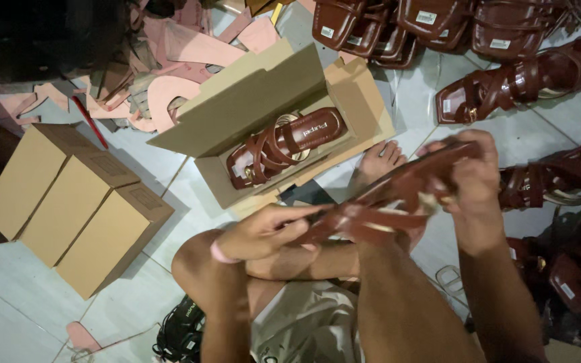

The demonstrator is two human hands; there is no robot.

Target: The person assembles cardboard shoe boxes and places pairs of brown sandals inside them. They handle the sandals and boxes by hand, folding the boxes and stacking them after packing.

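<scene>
While the person sits on the floor (pixel 8 316), both hands hold one dark red strappy sandal (pixel 398 198) over the lap. The sandal's long line runs from about eight o'clock up to two o'clock. The left hand (pixel 263 232) is closed on the low end, with its fingers pinching a strap. The right hand (pixel 472 171) is closed around the high end. Both hands touch the sandal, so neither is nearer than the other.

At about eleven o'clock from the hands lies an open brown shoe box (pixel 270 128). Its lid stands up on the left side. A matching sandal (pixel 284 144) already lies inside it, pointing much the same way as the one in the hands. The person's bare foot (pixel 379 161) rests just beside the box.

At nine o'clock, three closed brown boxes (pixel 75 205) sit in a row, touching each other. More dark red sandals (pixel 506 84) lie on the floor at twelve to three o'clock. Pink cut-out pieces (pixel 183 50) are piled at eleven o'clock, past the open box. The floor has pale tiles, and the room is dim at the edges.
</scene>
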